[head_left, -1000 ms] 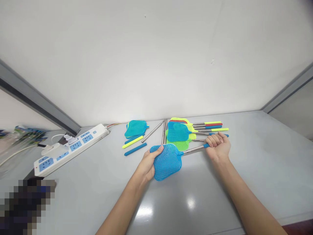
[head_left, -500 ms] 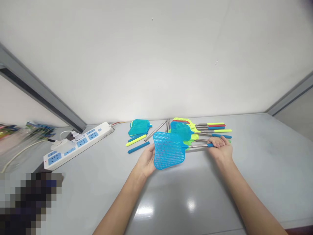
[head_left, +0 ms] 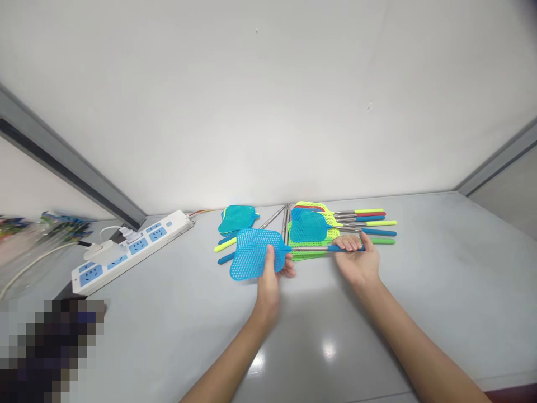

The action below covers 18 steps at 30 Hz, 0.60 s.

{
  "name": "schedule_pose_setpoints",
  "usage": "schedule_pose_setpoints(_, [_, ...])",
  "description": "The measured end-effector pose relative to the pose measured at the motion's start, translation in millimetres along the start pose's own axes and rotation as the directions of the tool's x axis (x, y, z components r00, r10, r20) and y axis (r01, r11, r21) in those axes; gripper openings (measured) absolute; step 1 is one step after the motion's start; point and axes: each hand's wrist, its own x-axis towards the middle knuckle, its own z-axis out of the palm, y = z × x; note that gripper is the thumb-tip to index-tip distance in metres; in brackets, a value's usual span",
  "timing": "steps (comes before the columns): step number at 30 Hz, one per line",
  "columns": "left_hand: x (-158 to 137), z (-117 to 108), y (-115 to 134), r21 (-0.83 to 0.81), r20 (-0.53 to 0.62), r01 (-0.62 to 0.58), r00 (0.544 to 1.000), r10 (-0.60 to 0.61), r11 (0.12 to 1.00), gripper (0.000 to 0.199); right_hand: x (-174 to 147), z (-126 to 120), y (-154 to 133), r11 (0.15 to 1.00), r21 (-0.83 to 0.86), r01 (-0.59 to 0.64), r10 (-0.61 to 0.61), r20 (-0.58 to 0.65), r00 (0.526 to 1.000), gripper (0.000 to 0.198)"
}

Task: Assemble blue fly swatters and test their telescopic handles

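Note:
A blue fly swatter [head_left: 254,254] is held above the table in both hands, its mesh head to the left and its metal rod pointing right. My left hand [head_left: 271,280] pinches the head near its neck, thumb on top and fingers underneath. Around the blue handle my right hand [head_left: 356,260] is closed, with the handle's end just showing. Behind it lies a pile of swatters with yellow, red, blue and green handles, a blue one [head_left: 308,226] on top. To the left are stacked loose swatter heads [head_left: 239,218], with handle grips [head_left: 225,244] partly covered by the held head.
Thin metal rods [head_left: 286,224] lie between the heads and the pile, against the back wall. A white power strip [head_left: 134,252] with plugs and cables runs along the left. Clear plastic bags [head_left: 46,240] sit at the far left.
The swatter has moved left and levelled out. My left hand has shifted from under the head's left edge to a pinch near the neck. My right hand came left with the handle.

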Motion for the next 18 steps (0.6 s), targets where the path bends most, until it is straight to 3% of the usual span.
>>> schedule_pose_setpoints(2, [6.2, -4.1, 1.9, -0.033, -0.112, 0.015, 0.993, -0.019, 0.999, 0.035, -2.4, 0.1, 4.9, 0.999, -0.017, -0.029, 0.03, 0.02, 0.999, 0.033])
schedule_pose_setpoints(4, [10.4, -6.7, 2.4, -0.039, -0.128, 0.008, 0.992, -0.013, 0.999, 0.032, -3.3, 0.3, 6.8, 0.998, -0.027, -0.048, 0.049, 0.04, 0.998, 0.034])
schedule_pose_setpoints(8, [9.4, -5.2, 0.1, -0.078, -0.02, -0.047, 0.999, 0.046, 0.996, 0.03, -3.7, 2.2, 5.3, 0.998, -0.018, -0.067, 0.068, 0.07, 0.995, 0.034])
schedule_pose_setpoints(13, [-0.7, -0.4, -3.2, -0.093, 0.05, -0.219, 0.973, 0.224, 0.971, 0.031, -10.3, 3.4, 15.9, 0.99, -0.001, -0.143, 0.143, 0.106, 0.984, 0.034])
schedule_pose_setpoints(15, [-1.8, -0.8, -3.3, -0.083, 0.002, -0.254, 0.967, 0.255, 0.964, 0.034, -15.1, 2.3, 25.3, 0.982, -0.008, -0.19, 0.19, 0.104, 0.976, 0.035])
schedule_pose_setpoints(18, [0.6, -3.0, -2.4, -0.099, -0.158, -0.257, 0.958, 0.24, 0.961, 0.038, -23.0, 0.5, 39.5, 0.976, -0.039, -0.214, 0.216, 0.059, 0.975, 0.038])
